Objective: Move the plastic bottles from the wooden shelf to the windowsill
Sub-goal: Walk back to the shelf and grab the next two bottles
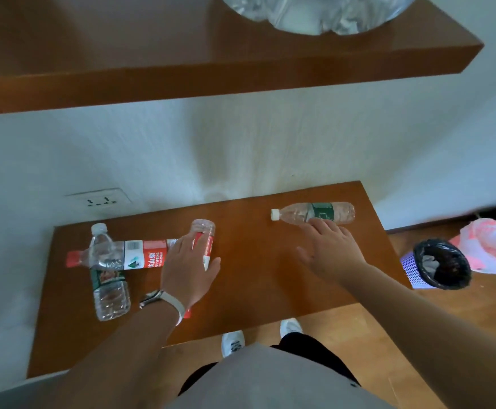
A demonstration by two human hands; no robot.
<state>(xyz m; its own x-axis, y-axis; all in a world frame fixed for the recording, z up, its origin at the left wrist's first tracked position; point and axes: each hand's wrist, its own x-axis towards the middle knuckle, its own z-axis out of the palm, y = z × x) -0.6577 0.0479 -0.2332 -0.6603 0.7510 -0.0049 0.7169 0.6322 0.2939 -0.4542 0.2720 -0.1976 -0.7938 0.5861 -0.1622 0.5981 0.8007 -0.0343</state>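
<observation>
Several plastic bottles lie on the lower wooden shelf (255, 278). My left hand (186, 270) lies over a red-labelled bottle (207, 240), thumb on its right side and fingers on its left, gripping it. Left of it, a second red-labelled bottle (146, 253) with a red cap lies crosswise. A green-labelled bottle (109, 286) with a white cap rests on top of that one. At the right rear lies another green-labelled bottle (319, 213), cap pointing left. My right hand (329, 249) is spread open, its fingertips at that bottle's near side. No windowsill is in view.
An upper wooden shelf (211, 81) juts out above, bearing a clear plastic container (314, 13). A wall socket (100, 199) sits behind the lower shelf. On the wooden floor to the right stand a purple basket (435, 265) with a black liner and a pink-white bag (488, 246).
</observation>
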